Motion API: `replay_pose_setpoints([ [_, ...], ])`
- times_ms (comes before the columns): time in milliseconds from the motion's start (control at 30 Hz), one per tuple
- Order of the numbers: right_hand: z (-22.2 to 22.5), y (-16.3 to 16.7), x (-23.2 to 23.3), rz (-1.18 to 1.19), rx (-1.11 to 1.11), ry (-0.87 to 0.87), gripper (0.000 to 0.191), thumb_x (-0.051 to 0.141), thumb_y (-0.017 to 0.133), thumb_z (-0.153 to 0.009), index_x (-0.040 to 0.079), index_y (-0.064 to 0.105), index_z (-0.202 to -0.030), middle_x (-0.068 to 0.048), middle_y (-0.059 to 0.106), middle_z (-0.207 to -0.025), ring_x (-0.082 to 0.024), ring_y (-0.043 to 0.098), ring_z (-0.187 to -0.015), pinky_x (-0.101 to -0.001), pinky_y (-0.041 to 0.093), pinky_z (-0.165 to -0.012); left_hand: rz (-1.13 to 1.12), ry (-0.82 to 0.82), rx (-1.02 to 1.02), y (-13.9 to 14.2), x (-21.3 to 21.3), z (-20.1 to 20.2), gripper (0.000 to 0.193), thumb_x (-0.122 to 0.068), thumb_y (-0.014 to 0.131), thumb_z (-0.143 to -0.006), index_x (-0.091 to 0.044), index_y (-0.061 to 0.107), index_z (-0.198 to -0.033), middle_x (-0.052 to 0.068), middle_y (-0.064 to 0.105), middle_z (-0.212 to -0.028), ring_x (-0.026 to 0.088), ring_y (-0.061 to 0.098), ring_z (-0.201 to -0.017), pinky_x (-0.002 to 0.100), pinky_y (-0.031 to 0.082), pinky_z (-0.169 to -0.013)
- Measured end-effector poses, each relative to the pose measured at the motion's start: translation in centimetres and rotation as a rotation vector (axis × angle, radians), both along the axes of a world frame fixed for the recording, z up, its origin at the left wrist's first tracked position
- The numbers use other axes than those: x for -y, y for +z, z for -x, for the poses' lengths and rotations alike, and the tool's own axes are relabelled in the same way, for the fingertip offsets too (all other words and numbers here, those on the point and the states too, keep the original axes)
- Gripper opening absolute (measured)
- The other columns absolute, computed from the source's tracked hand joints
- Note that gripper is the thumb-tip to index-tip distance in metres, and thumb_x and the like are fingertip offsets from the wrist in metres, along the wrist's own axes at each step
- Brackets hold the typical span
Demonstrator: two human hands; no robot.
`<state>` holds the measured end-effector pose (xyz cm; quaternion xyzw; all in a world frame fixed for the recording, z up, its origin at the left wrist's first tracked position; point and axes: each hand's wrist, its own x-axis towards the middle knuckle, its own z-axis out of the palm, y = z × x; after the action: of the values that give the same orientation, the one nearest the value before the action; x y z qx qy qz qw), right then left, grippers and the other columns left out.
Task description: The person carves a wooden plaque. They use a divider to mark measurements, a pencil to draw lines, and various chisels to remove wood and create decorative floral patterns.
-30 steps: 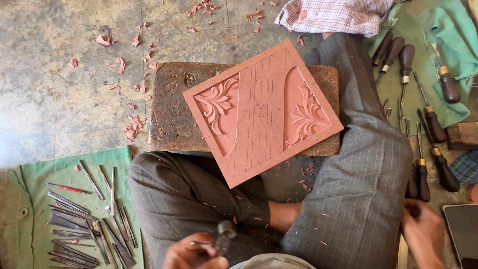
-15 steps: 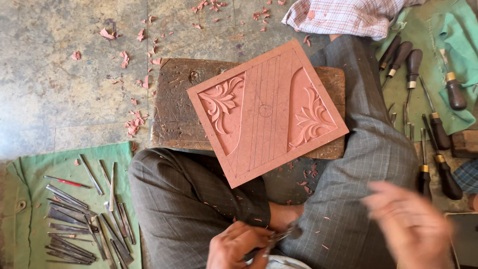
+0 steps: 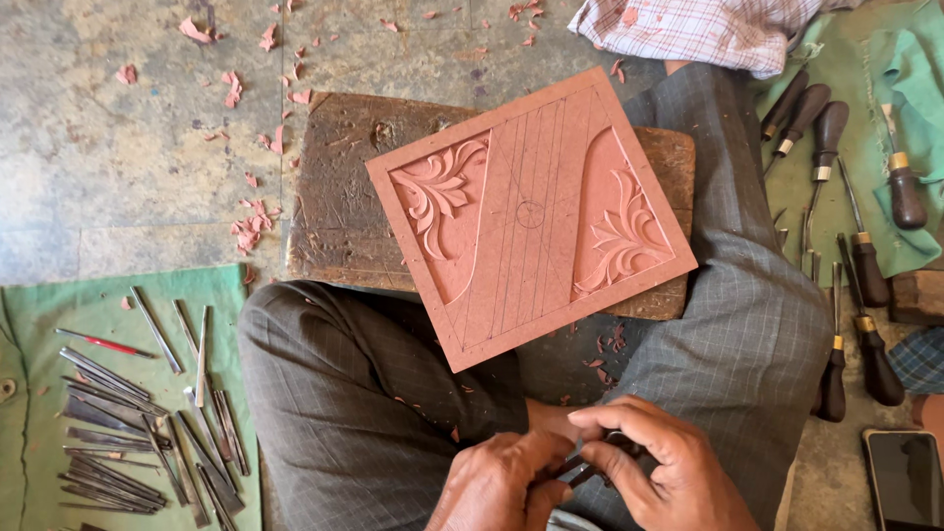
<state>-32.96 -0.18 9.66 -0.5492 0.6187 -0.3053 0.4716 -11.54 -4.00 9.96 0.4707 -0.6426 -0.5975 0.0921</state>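
Both hands meet over the lap, pinching one small dark tool.

The left hand point(image 3: 501, 484) and right hand point(image 3: 657, 470) each have a closed grip on the slim dark tool point(image 3: 590, 464), fingers curled tight around it. Just beyond, the carved reddish stone slab point(image 3: 531, 216) lies tilted on a wooden block point(image 3: 339, 197); metal chisels point(image 3: 128, 413) lie on green cloth point(image 3: 29, 324) at left.

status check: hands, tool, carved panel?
Left hand and right hand together at the lap, both gripping a small dark tool. Carved reddish panel untouched, resting on the wooden block. Nothing between hands and panel.
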Motion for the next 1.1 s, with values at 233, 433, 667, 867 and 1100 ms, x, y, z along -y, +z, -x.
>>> replay_pose_setpoints([
  [233, -0.4, 2.2, 2.2, 0.219, -0.028, 0.039, 0.053, 0.01, 0.084, -0.079, 0.007, 0.068, -0.13, -0.006, 0.076, -0.122, -0.012, 0.073, -0.092, -0.0264, 0.064, -0.081, 0.222, 0.036, -0.208, -0.7, 1.1, -1.2, 0.027, 0.002, 0.079, -0.075, -0.006, 0.073, -0.1, 0.013, 0.076, -0.095, 0.032, 0.075, -0.095, 0.042, 0.058, -0.082],
  [433, 7.5, 2.4, 0.8, 0.379, -0.492, -0.266, 0.044, 0.01, 0.078, -0.087, 0.002, 0.066, -0.128, -0.011, 0.072, -0.116, -0.015, 0.071, -0.099, -0.0279, 0.058, -0.09, 0.037, 0.564, -0.31, -2.5, 2.2, -1.5, 0.013, 0.0, 0.08, -0.083, -0.003, 0.074, -0.095, 0.008, 0.079, -0.081, 0.016, 0.071, -0.075, 0.031, 0.059, -0.069],
  [667, 14.1, -3.1, -2.2, 0.404, -0.667, -0.462, 0.04, 0.01, 0.081, -0.095, -0.003, 0.068, -0.131, -0.016, 0.066, -0.119, -0.017, 0.066, -0.099, -0.0273, 0.056, -0.09, 0.15, 0.906, -0.313, -2.9, 5.3, -0.3, 0.011, -0.001, 0.078, -0.085, 0.0, 0.068, -0.089, 0.008, 0.078, -0.076, 0.009, 0.07, -0.067, 0.023, 0.057, -0.059],
  [867, 14.5, -8.8, -3.2, 0.539, -0.811, -0.511, 0.032, 0.02, 0.085, -0.1, 0.003, 0.074, -0.126, -0.012, 0.059, -0.124, -0.015, 0.059, -0.096, -0.0247, 0.052, -0.086, 0.166, 0.951, -0.489, -4.0, 6.6, 2.2, 0.008, 0.0, 0.071, -0.092, 0.001, 0.063, -0.091, 0.008, 0.075, -0.082, 0.01, 0.073, -0.076, 0.023, 0.062, -0.069],
  [1100, 15.9, -10.5, -3.9, 0.441, -0.841, -0.575, 0.023, 0.018, 0.082, -0.104, 0.005, 0.073, -0.12, -0.01, 0.058, -0.125, -0.011, 0.06, -0.092, -0.0228, 0.054, -0.084, 0.192, 0.986, -0.481, -4.8, 6.6, 2.4, 0.009, 0.002, 0.071, -0.092, 0.003, 0.061, -0.091, 0.009, 0.074, -0.083, 0.011, 0.073, -0.077, 0.024, 0.062, -0.07],
])
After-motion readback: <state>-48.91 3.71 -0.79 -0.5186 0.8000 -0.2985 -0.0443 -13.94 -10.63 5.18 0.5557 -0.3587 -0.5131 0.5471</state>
